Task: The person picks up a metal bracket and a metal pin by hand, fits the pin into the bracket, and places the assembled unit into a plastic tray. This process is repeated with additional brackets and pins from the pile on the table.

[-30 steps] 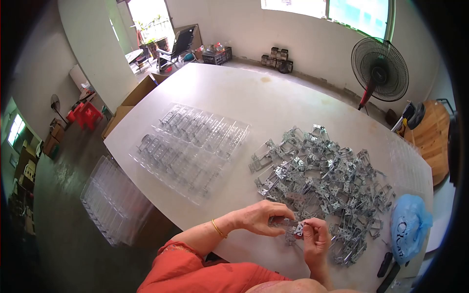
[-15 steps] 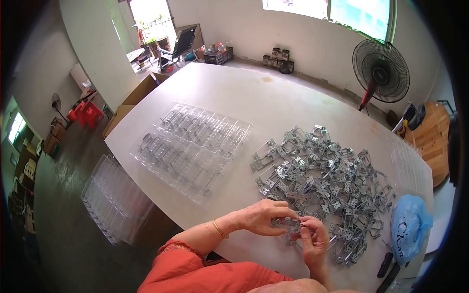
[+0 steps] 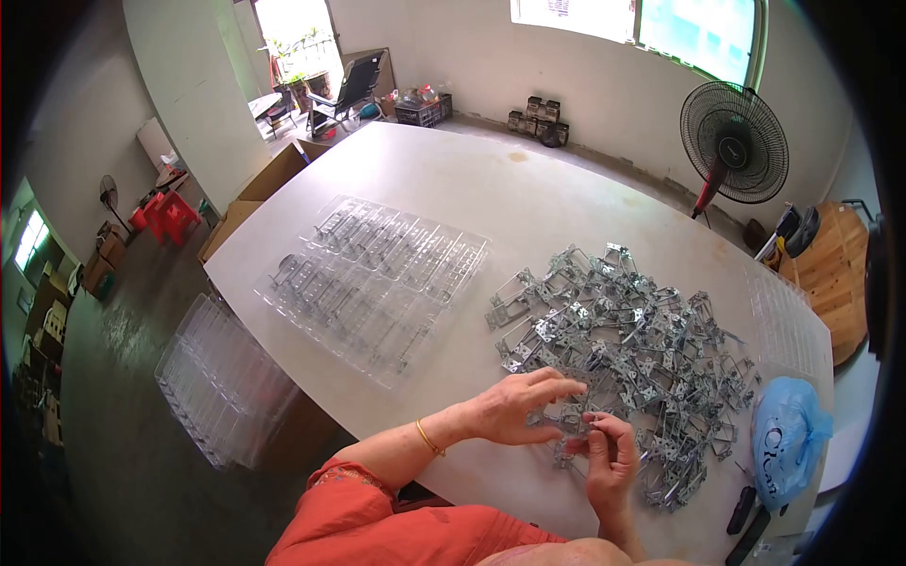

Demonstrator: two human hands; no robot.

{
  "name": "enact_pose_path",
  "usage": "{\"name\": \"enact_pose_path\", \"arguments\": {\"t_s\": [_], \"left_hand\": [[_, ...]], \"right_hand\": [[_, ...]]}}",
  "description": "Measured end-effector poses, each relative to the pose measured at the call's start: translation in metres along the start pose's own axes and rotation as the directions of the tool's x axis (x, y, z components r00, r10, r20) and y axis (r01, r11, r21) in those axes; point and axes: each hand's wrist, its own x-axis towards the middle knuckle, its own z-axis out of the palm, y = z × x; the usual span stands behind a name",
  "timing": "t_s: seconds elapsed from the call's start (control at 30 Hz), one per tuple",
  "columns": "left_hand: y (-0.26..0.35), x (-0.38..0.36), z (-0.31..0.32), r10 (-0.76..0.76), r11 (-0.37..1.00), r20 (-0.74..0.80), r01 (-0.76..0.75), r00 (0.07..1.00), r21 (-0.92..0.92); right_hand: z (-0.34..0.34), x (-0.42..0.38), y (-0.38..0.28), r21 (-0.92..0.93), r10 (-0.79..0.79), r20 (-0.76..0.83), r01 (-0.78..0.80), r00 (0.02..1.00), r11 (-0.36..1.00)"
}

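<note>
My left hand, with a gold bangle at the wrist, has its fingers and thumb spread apart around a small metal bracket assembly. On the other side of that piece, my right hand is closed, thumb and forefinger pinching the bracket assembly at its right end. Beyond both hands lies a large heap of similar metal bracket assemblies with plates and thin rods. Left of the heap, a clear plastic blister tray rests on the table, with rows of metal parts in its far compartments.
The white table fills the middle. A blue plastic bag and a black-handled tool sit at its right edge, near another clear tray. Stacked clear trays stand low at the left. A fan stands behind.
My left hand has opened, its fingers lifting away from the bracket assembly and spreading. My right hand stays in nearly the same place, still pinching.
</note>
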Motion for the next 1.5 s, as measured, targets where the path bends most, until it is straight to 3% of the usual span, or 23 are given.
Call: {"name": "enact_pose_path", "arguments": {"t_s": [0.17,0.23,0.47,0.53,0.73,0.83,0.97,1.03,1.27,1.43,1.5], "left_hand": [[-0.003,-0.004,-0.003,-0.222,0.952,-0.034,0.209,0.974,-0.225],[-0.005,-0.005,-0.004,-0.322,0.832,0.127,0.345,0.938,-0.434],[-0.013,-0.007,-0.001,-0.300,0.692,0.143,0.318,0.943,-0.648],[-0.012,-0.007,-0.002,-0.300,0.516,0.186,0.323,0.936,-0.793],[-0.018,-0.011,-0.005,-0.293,0.345,0.281,0.375,0.914,-0.861],[-0.020,-0.011,-0.004,-0.281,0.305,0.288,0.370,0.915,-0.878],[-0.019,-0.010,-0.002,-0.268,0.306,0.293,0.370,0.918,-0.877],[-0.010,-0.007,-0.005,-0.275,0.245,0.331,0.399,0.903,-0.884],[-0.015,-0.009,0.001,-0.244,0.265,0.408,0.465,0.880,-0.845],[-0.019,-0.009,0.003,-0.210,0.301,0.330,0.382,0.920,-0.874],[-0.021,-0.010,0.002,-0.216,0.284,0.317,0.370,0.924,-0.885]], "right_hand": [[0.000,0.001,-0.010,0.022,-0.017,-0.060,0.019,0.998,1.000],[0.000,0.001,-0.012,0.024,-0.007,-0.081,0.009,0.997,1.000],[-0.007,-0.002,-0.012,0.077,0.015,0.029,-0.017,0.999,0.997],[-0.007,-0.004,-0.013,0.082,0.019,0.048,-0.023,0.999,0.996],[-0.006,-0.005,-0.011,0.153,-0.036,0.140,0.014,0.989,0.988],[-0.009,-0.006,-0.008,0.061,-0.047,0.186,0.037,0.981,0.997],[-0.004,-0.006,-0.012,0.155,-0.014,0.183,-0.014,0.983,0.988],[-0.003,-0.007,-0.012,0.176,0.009,0.175,-0.040,0.985,0.984],[-0.001,-0.007,-0.007,0.208,-0.005,0.184,-0.034,0.983,0.978],[-0.002,-0.010,-0.006,0.160,-0.004,0.191,-0.027,0.982,0.987],[-0.002,-0.006,-0.008,0.074,-0.066,0.207,0.052,0.976,0.996]]}}
